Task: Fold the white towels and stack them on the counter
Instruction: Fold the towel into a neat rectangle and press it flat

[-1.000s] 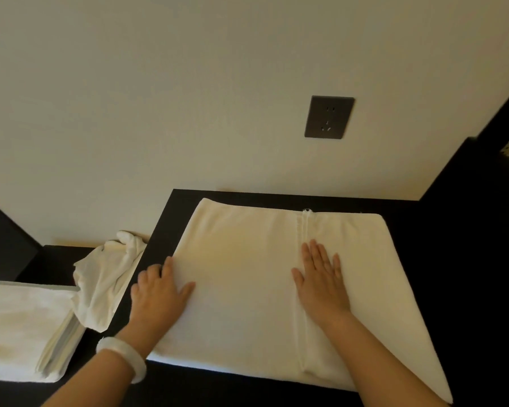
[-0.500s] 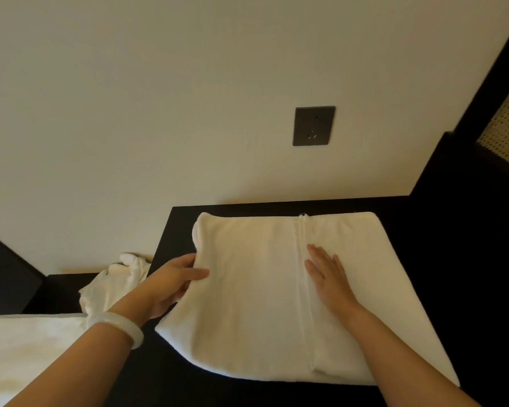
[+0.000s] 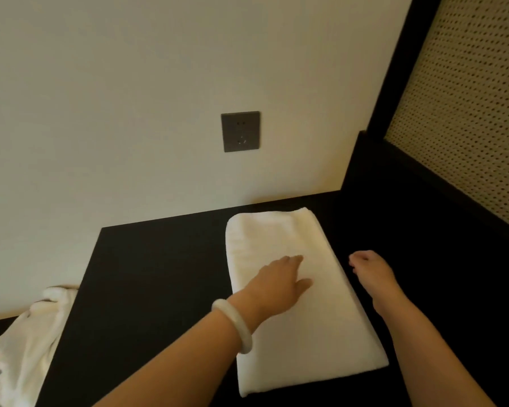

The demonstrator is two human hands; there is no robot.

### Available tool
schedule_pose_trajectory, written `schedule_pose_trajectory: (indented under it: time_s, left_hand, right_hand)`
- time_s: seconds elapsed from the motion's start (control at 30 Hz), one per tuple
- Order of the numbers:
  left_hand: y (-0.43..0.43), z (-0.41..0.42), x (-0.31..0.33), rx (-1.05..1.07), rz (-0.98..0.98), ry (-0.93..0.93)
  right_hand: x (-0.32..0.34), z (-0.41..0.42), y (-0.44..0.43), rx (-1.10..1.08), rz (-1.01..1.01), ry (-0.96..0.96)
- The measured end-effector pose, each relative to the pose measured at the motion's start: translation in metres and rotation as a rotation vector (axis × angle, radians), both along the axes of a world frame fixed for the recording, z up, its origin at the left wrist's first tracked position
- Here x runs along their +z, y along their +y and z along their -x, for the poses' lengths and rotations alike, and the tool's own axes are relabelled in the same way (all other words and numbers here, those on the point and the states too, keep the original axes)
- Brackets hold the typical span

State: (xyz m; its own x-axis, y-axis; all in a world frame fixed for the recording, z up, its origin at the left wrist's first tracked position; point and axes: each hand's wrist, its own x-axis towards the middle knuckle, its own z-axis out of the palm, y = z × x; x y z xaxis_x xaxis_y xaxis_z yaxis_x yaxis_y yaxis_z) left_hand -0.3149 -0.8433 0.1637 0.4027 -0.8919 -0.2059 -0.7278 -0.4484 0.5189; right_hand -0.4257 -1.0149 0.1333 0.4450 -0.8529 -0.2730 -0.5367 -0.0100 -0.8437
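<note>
A white towel (image 3: 279, 239) lies folded into a long narrow rectangle on the black counter (image 3: 159, 274). My left hand (image 3: 279, 282), with a white bangle at the wrist, presses flat on the towel's middle, fingers straight. My right hand (image 3: 369, 270) hovers just off the towel's right edge over the counter; its fingers are loosely curled and hold nothing.
A crumpled white towel (image 3: 27, 339) lies at the lower left, beside the counter's left edge. A dark wall socket (image 3: 240, 131) sits on the cream wall behind. A black frame with a perforated panel (image 3: 467, 98) rises on the right.
The left hand lifted the towel's left half and folded it over to the right, halving its width. The right hand slid off the towel to its right side. The view shifted right.
</note>
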Motion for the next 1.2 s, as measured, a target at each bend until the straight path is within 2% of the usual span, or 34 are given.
schedule_pose_trajectory:
  time_s: [0.03,0.1,0.2,0.27,0.4,0.53,0.63,0.73,0.8,0.9,0.97,1.07,1.2]
  left_hand:
    - [0.006,-0.007,-0.011,-0.042,-0.050,-0.142]
    - [0.019,-0.019,-0.034,-0.143,-0.157,-0.288]
    - [0.037,-0.024,-0.060,-0.197,-0.206,-0.342]
    - [0.046,-0.021,-0.066,-0.160,-0.201,-0.346]
    - [0.074,-0.013,-0.064,-0.028,-0.221,-0.304]
    - [0.115,-0.001,-0.048,0.034,-0.305,-0.229]
    - [0.138,0.009,-0.037,0.054,-0.358,-0.226]
    - [0.163,0.012,-0.045,0.098,-0.251,-0.390]
    - [0.180,-0.004,-0.054,0.204,-0.089,-0.477]
    - [0.200,-0.055,-0.047,0.470,0.018,-0.499]
    - [0.208,-0.090,-0.036,0.587,-0.036,-0.493]
    - [0.215,-0.132,-0.030,0.607,-0.182,-0.377]
    - [0.210,-0.163,-0.030,0.513,-0.275,-0.251]
  right_hand:
    - [-0.004,-0.003,0.001,0.048,0.024,0.078]
    - [-0.014,-0.016,0.010,0.144,0.060,0.200]
    - [-0.030,-0.038,0.033,0.212,0.304,0.466]
    - [-0.035,-0.046,0.048,0.181,0.467,0.548]
    - [-0.038,-0.066,0.059,0.295,0.575,0.451]
    - [-0.041,-0.103,0.069,0.634,0.662,0.326]
    - [-0.041,-0.133,0.090,0.910,0.614,0.212]
    - [-0.039,-0.156,0.122,1.118,0.532,0.159]
    - [-0.037,-0.166,0.133,1.216,0.521,0.174]
    - [-0.026,-0.166,0.123,1.138,0.588,0.200]
    - [-0.015,-0.153,0.102,0.984,0.637,0.295]
    - [-0.005,-0.128,0.066,0.763,0.541,0.364]
    - [-0.007,-0.104,0.039,0.671,0.315,0.333]
